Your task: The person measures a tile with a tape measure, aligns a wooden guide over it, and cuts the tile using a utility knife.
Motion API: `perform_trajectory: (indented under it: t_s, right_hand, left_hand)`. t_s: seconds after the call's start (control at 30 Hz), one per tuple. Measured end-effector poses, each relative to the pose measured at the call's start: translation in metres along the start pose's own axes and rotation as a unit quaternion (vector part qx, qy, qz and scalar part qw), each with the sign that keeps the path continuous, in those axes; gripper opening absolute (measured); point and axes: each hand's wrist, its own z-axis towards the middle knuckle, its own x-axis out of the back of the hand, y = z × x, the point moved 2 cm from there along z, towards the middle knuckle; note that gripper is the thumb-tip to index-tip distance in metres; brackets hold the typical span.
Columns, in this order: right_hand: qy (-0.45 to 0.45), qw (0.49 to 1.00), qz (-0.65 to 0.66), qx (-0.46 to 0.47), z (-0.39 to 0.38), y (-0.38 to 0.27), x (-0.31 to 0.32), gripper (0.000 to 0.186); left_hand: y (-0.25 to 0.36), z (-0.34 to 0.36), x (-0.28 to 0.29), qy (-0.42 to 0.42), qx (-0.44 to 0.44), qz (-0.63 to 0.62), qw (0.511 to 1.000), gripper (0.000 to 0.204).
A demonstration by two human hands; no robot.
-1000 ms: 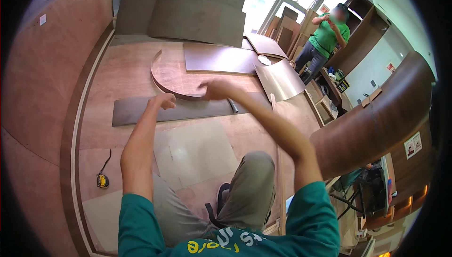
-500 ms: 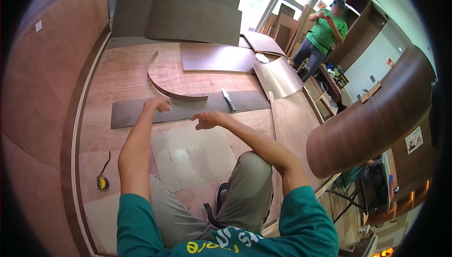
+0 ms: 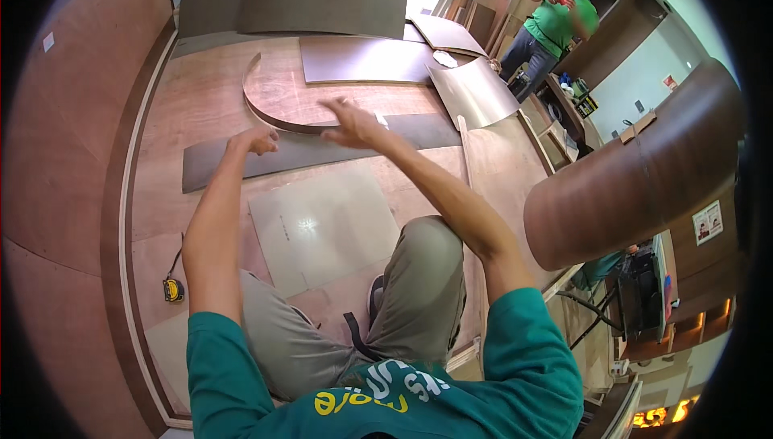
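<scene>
Now, left hand point(image 3: 256, 140) curled in a loose fist on the dark strip point(image 3: 298, 153) lying across the surface's middle; right hand point(image 3: 352, 121) spread open above the curved piece point(image 3: 282, 97). One careless push could slide that strip askew.

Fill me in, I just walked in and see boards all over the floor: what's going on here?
A person kneels on a plywood floor among cut veneer sheets. The left hand is closed in a fist at a long dark strip; the right hand reaches open-fingered over a curved brown piece. A pale square sheet lies before the knees and a yellow tape measure at the left. Another person in a green shirt stands at the back.
</scene>
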Motion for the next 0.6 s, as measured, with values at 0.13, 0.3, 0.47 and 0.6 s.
perform_trajectory:
  t_s: [0.13, 0.3, 0.47, 0.6]
  right_hand:
    - [-0.411, 0.905, 0.001, 0.107, -0.024, -0.029, -0.056, 0.061]
    - [-0.432, 0.899, 0.063, -0.033, -0.05, 0.02, -0.043, 0.052]
    - [0.044, 0.976, 0.195, -0.087, -0.076, 0.12, -0.029, 0.041]
    - [0.069, 0.972, 0.071, -0.214, -0.21, 0.179, -0.092, 0.043]
  left_hand:
    - [-0.009, -0.01, 0.004, 0.002, 0.01, -0.004, 1.0, 0.047]
    - [0.026, -0.01, 0.011, 0.013, -0.023, -0.016, 1.0, 0.049]
    - [0.008, -0.018, 0.008, 0.018, 0.021, -0.019, 0.999, 0.054]
    - [0.001, -0.024, 0.0, 0.009, 0.057, 0.007, 0.998, 0.053]
